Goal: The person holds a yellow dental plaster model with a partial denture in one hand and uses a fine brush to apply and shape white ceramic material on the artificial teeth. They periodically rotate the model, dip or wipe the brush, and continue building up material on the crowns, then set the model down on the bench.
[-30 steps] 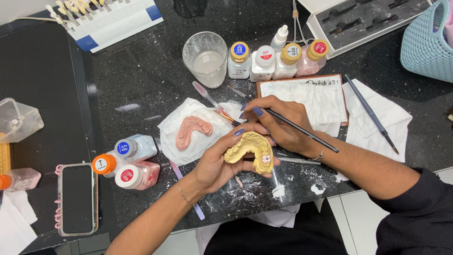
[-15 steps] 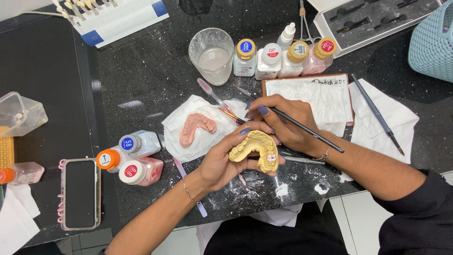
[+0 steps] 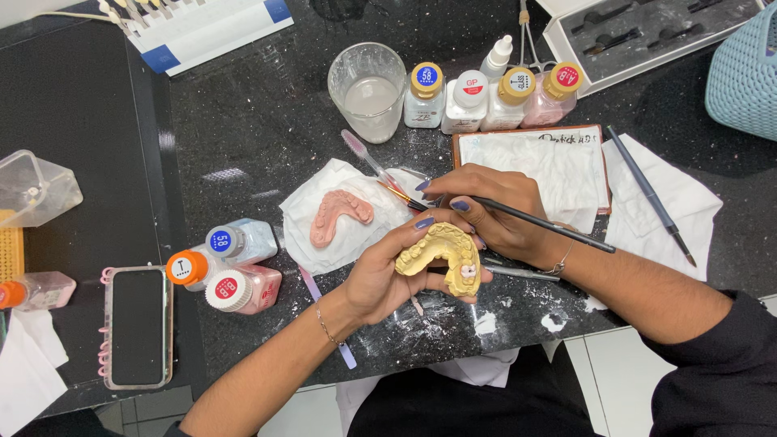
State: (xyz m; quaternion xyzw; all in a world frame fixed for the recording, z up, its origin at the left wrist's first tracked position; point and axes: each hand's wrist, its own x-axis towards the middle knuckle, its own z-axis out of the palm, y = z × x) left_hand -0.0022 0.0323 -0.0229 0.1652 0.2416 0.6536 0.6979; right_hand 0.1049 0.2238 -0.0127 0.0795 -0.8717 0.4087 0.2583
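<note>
On the black speckled stone table (image 3: 267, 137), a dark phone in a pink case (image 3: 137, 325) lies at the left, with three small capped bottles (image 3: 227, 267) beside it. A pink arch-shaped dental cast (image 3: 338, 215) rests on a white tissue (image 3: 324, 243). The left hand (image 3: 388, 271) has its grip pinching a yellow plaster tooth model (image 3: 443, 252), held just above the table's front edge. The right hand (image 3: 486, 206) pinches a thin black brush (image 3: 542, 225), touching the model.
</note>
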